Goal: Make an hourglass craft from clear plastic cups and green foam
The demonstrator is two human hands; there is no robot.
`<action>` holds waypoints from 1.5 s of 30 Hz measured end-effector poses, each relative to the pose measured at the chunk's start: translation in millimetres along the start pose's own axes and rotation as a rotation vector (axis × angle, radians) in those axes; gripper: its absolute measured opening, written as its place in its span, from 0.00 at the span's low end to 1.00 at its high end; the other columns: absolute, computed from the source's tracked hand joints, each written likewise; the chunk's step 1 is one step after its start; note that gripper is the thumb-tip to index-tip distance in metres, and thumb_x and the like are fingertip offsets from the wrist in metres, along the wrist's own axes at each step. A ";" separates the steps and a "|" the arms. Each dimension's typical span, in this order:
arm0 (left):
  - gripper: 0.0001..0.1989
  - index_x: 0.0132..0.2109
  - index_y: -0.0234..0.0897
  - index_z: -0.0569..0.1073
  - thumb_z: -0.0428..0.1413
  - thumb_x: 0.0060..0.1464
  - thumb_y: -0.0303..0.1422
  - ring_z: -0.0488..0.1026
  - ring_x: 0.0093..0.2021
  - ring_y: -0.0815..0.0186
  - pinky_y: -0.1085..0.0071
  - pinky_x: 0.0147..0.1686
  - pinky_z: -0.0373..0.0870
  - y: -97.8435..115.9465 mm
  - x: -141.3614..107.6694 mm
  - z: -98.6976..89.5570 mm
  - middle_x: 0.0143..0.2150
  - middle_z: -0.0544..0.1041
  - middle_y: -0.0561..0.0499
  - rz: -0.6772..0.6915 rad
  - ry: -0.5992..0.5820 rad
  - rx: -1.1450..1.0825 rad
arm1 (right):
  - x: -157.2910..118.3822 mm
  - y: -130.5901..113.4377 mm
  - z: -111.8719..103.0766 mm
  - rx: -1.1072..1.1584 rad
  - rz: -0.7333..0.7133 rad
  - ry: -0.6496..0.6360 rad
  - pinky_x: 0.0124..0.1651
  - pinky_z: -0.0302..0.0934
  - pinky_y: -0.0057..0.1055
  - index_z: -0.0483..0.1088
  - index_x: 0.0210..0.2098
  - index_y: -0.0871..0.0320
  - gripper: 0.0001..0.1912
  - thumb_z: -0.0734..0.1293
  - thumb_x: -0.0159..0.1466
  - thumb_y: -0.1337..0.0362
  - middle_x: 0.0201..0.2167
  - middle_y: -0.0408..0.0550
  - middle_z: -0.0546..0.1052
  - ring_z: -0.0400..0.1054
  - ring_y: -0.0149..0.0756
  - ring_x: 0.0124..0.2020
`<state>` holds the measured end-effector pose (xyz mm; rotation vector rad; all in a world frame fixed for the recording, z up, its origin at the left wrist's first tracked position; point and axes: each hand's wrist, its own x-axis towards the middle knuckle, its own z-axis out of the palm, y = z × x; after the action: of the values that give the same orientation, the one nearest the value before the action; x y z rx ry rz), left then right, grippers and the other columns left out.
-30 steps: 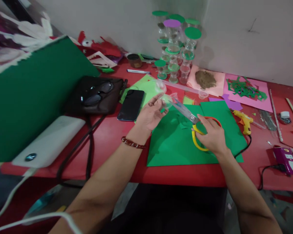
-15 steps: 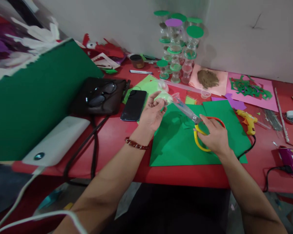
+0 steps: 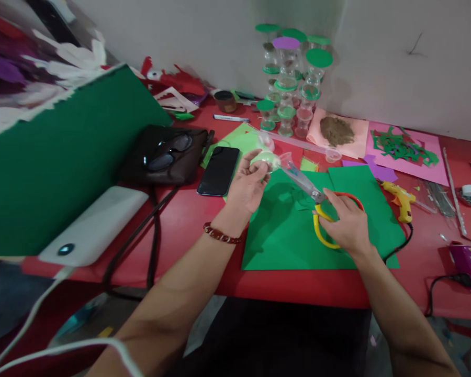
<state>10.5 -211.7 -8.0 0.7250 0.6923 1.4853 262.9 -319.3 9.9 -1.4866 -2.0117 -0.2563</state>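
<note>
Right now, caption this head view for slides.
Right hand gripping scissors over a green sheet, left hand holding a pale plastic piece near the blades.

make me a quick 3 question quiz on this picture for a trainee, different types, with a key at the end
1. Which hand holds the scissors?
2. True or false: the glasses rest on the dark bag.
3. What colour is the sheet under the cut green strips? a) white b) pink c) black

Key:
1. The right hand
2. True
3. b
</note>
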 end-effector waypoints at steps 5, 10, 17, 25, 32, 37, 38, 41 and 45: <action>0.22 0.47 0.48 0.76 0.75 0.48 0.30 0.79 0.38 0.70 0.74 0.37 0.73 4.8 -3.1 6.6 0.30 0.76 0.60 -0.010 0.048 -0.012 | 0.7 -0.8 0.5 0.019 0.030 -0.016 0.43 0.73 0.38 0.77 0.60 0.56 0.25 0.71 0.65 0.57 0.42 0.53 0.85 0.81 0.45 0.42; 0.23 0.48 0.47 0.76 0.74 0.47 0.28 0.78 0.38 0.72 0.76 0.37 0.72 6.2 -5.3 9.8 0.31 0.77 0.60 0.035 0.052 0.004 | 1.4 -3.5 -0.6 0.045 0.050 -0.015 0.42 0.73 0.38 0.77 0.59 0.56 0.24 0.71 0.65 0.56 0.42 0.52 0.85 0.79 0.43 0.38; 0.21 0.50 0.47 0.75 0.72 0.52 0.28 0.80 0.40 0.71 0.76 0.40 0.71 5.9 -5.8 7.4 0.31 0.77 0.61 0.046 0.035 0.058 | 0.5 -4.7 -0.7 0.076 0.071 -0.035 0.36 0.71 0.36 0.78 0.59 0.57 0.24 0.71 0.66 0.56 0.41 0.52 0.85 0.77 0.40 0.33; 0.21 0.49 0.48 0.76 0.73 0.50 0.29 0.80 0.41 0.69 0.72 0.49 0.75 5.8 -6.7 11.8 0.34 0.81 0.59 0.164 0.019 0.071 | 0.1 -6.3 1.6 0.162 0.108 -0.058 0.40 0.74 0.37 0.78 0.58 0.56 0.23 0.71 0.66 0.55 0.39 0.51 0.84 0.77 0.40 0.34; 0.23 0.49 0.49 0.74 0.74 0.50 0.34 0.80 0.42 0.68 0.68 0.53 0.74 2.8 -10.7 14.1 0.34 0.80 0.59 0.242 -0.003 0.111 | -2.8 -4.9 5.4 0.173 0.109 -0.076 0.42 0.74 0.36 0.79 0.58 0.54 0.21 0.71 0.67 0.56 0.41 0.51 0.85 0.79 0.41 0.38; 0.21 0.47 0.47 0.74 0.73 0.48 0.29 0.80 0.41 0.65 0.68 0.50 0.75 13.4 -18.2 21.9 0.34 0.78 0.57 0.325 0.039 0.242 | 2.0 -5.7 -2.1 0.293 0.117 -0.164 0.38 0.72 0.31 0.80 0.57 0.55 0.21 0.71 0.68 0.54 0.37 0.48 0.85 0.76 0.35 0.31; 0.21 0.46 0.46 0.74 0.72 0.48 0.28 0.80 0.41 0.65 0.68 0.49 0.76 15.7 -19.2 23.2 0.33 0.77 0.57 0.333 0.046 0.261 | 3.5 -5.3 -3.9 0.318 0.119 -0.189 0.36 0.71 0.30 0.80 0.57 0.55 0.22 0.72 0.68 0.53 0.35 0.47 0.84 0.74 0.34 0.29; 0.21 0.45 0.46 0.74 0.73 0.46 0.28 0.80 0.39 0.65 0.68 0.47 0.76 20.4 -20.2 25.1 0.32 0.76 0.57 0.339 0.027 0.280 | 6.6 -2.8 -6.7 0.377 0.125 -0.245 0.32 0.68 0.29 0.81 0.57 0.55 0.22 0.72 0.68 0.51 0.31 0.44 0.82 0.71 0.32 0.25; 0.23 0.45 0.47 0.73 0.74 0.46 0.30 0.80 0.39 0.65 0.67 0.50 0.76 18.9 -18.2 23.4 0.32 0.76 0.58 0.296 0.010 0.251 | 5.2 -1.1 -3.6 0.350 0.137 -0.223 0.33 0.69 0.29 0.80 0.57 0.55 0.22 0.72 0.68 0.52 0.33 0.44 0.83 0.70 0.31 0.25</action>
<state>17.6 -230.7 20.7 1.0490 0.8143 1.6880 262.2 -317.4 16.0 -1.4662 -1.9849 0.3171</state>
